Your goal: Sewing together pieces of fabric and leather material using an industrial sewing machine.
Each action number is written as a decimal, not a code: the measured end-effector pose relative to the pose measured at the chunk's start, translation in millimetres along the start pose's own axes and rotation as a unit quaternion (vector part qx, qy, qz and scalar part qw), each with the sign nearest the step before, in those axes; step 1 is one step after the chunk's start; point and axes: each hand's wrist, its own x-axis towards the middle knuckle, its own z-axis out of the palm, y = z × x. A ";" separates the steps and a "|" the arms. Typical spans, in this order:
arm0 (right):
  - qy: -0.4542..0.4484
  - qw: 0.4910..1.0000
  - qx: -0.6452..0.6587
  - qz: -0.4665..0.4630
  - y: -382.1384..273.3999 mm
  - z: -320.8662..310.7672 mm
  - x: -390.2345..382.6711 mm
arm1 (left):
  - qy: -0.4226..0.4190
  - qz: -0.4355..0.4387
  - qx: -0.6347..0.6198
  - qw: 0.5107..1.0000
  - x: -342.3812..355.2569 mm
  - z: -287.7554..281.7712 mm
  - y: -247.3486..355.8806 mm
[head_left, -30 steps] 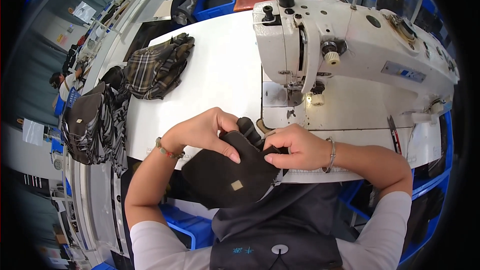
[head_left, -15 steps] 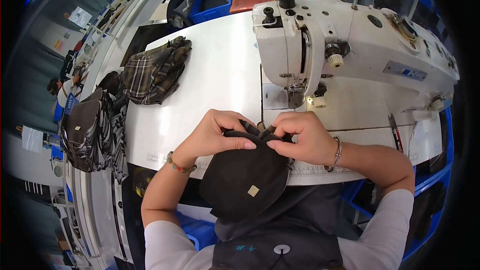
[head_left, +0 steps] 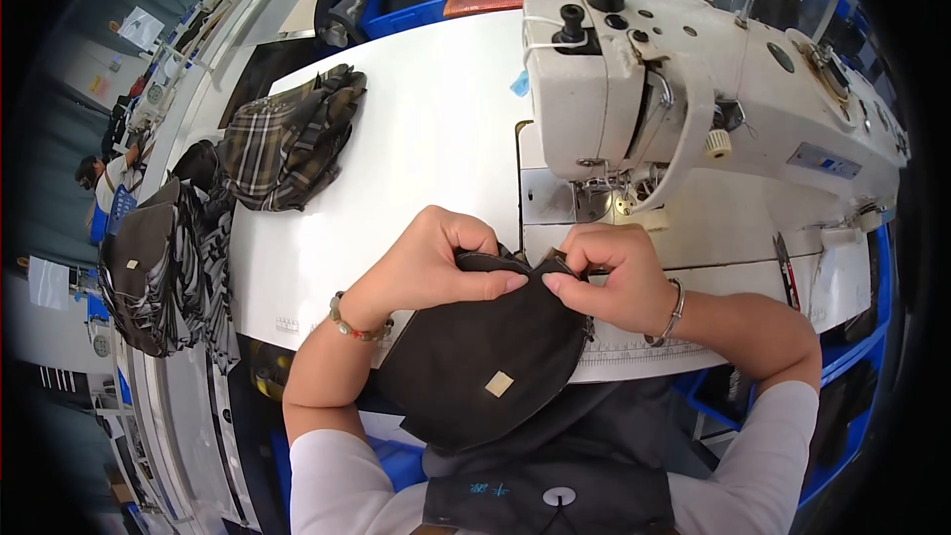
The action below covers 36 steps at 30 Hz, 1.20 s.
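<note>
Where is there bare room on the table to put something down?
The white tabletop is mostly bare between the brown plaid fabric pile and the white sewing machine, beyond the left hand. It's crowded at the near edge, where that hand and the right hand hold a rounded dark brown fabric piece, and far left, around a stack of dark fabric.

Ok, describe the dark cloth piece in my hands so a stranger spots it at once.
Start at the white sewing machine, then drop to the near edge of the table. There your left hand and right hand pinch the upper edge of the dark cloth piece, marked by a small pale square. Unlike the similar pile at left, it's held.
</note>
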 end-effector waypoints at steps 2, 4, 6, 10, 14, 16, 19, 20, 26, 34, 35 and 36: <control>0.007 1.000 0.001 -0.006 0.7 0.3 0.5 | -0.007 0.003 -0.001 1.000 1.0 -0.6 0.9; 0.010 1.000 0.003 -0.009 0.8 1.1 0.5 | -0.003 0.005 0.004 1.000 -0.6 0.5 0.0; 0.005 1.000 -0.001 -0.014 0.5 1.7 0.6 | 0.000 0.007 0.010 1.000 -1.9 0.1 -0.1; -0.004 0.999 -0.019 -0.030 3.2 0.8 -0.7 | 0.009 -0.002 -0.049 0.999 -2.2 10.8 6.7; -0.010 0.999 -0.030 -0.025 3.0 0.3 -0.2 | -0.021 -0.025 -0.016 0.999 0.0 9.4 15.1; -0.018 0.999 -0.021 -0.028 4.3 1.1 -0.6 | -0.028 -0.006 -0.015 0.999 -0.3 12.3 6.4; -0.013 0.998 -0.027 -0.053 5.2 1.7 0.5 | -0.036 0.012 -0.011 0.999 -1.6 11.5 3.9; -0.011 0.998 -0.026 -0.051 5.3 3.8 0.7 | -0.037 0.011 -0.008 0.999 -1.4 10.5 3.6; 0.008 0.990 0.137 0.040 6.1 6.4 -2.9 | -0.017 -0.001 -0.027 0.999 -0.6 13.5 4.1; -0.014 0.979 0.175 0.106 5.0 5.4 -2.9 | -0.038 0.014 -0.021 0.999 0.9 12.3 -0.5; -0.014 0.979 0.175 0.106 5.0 5.4 -2.6 | -0.035 -0.006 -0.051 0.998 0.8 13.7 0.0; -0.013 0.981 0.167 0.093 4.9 5.5 -2.1 | -0.035 -0.006 -0.051 0.998 0.5 15.6 1.0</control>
